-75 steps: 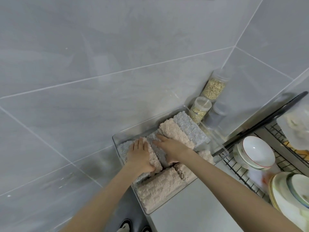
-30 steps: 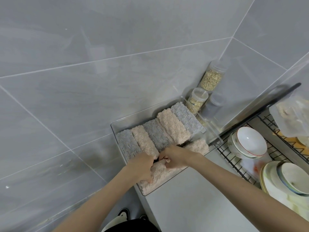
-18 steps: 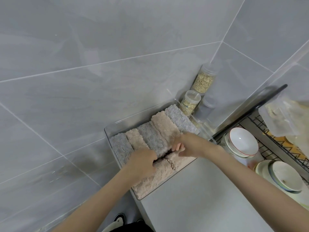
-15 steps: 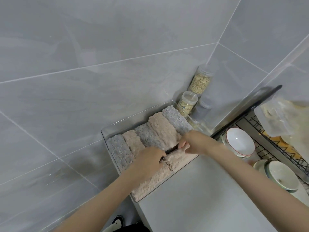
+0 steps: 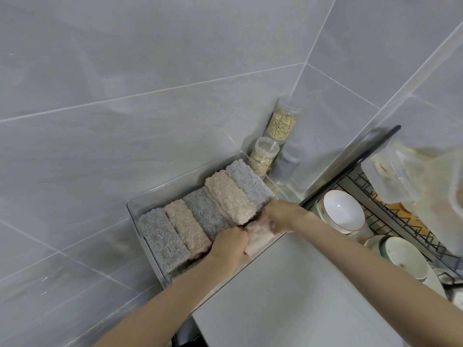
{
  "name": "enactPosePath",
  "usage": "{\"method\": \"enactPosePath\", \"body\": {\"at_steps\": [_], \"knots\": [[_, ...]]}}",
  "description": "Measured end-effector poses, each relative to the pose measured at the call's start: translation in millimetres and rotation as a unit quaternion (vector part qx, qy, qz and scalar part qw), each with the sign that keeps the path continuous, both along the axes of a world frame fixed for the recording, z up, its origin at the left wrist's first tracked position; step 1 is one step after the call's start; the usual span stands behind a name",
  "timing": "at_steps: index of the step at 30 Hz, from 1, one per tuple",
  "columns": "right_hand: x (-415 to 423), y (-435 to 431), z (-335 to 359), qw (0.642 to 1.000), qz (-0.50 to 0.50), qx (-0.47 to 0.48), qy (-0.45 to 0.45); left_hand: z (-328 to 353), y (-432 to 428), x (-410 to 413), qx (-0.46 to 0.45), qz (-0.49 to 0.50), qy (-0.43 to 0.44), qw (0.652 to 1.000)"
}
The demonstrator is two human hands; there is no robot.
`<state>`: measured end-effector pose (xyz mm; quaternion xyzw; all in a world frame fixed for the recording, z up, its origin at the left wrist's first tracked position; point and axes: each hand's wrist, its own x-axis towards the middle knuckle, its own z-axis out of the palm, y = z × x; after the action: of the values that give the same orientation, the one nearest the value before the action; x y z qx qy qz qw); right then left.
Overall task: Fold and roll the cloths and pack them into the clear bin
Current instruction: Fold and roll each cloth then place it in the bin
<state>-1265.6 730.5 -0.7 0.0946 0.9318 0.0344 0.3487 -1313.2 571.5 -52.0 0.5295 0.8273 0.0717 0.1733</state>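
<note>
The clear bin (image 5: 160,190) stands on the grey counter against the tiled wall. Inside lie several rolled cloths side by side, alternating grey (image 5: 162,239) and pink (image 5: 229,196). Along the bin's near side lies another pink rolled cloth (image 5: 256,236), mostly hidden by my hands. My left hand (image 5: 230,247) curls over its left part, fingers pressed into the cloth. My right hand (image 5: 281,217) grips its right end at the bin's near right corner.
Two jars of grain (image 5: 264,156) and an empty jar (image 5: 288,162) stand in the wall corner behind the bin. A black wire dish rack (image 5: 370,221) with a white bowl (image 5: 343,211) and plates (image 5: 403,259) sits to the right. The counter edge (image 5: 198,319) drops off below left.
Both hands came off the upper rolls and down to the pink roll along the bin's near side. My right hand slid right along it while the left stayed on its left part.
</note>
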Motion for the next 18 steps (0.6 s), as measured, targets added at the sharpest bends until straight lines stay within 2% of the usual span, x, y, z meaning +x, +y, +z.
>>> {"method": "enactPosePath", "body": {"at_steps": [7, 12, 18], "knots": [[-2, 1, -3, 0.999, 0.021, 0.006, 0.029, -10, -1, -2, 0.025, 0.042, -0.05, 0.998], [0, 4, -6, 0.999, -0.005, 0.013, 0.04, -11, -4, 0, 0.055, 0.024, -0.06, 0.996], [-5, 1, -16, 0.999, -0.044, -0.009, 0.03, -14, -9, -4, 0.04, 0.008, -0.085, 0.995]]}}
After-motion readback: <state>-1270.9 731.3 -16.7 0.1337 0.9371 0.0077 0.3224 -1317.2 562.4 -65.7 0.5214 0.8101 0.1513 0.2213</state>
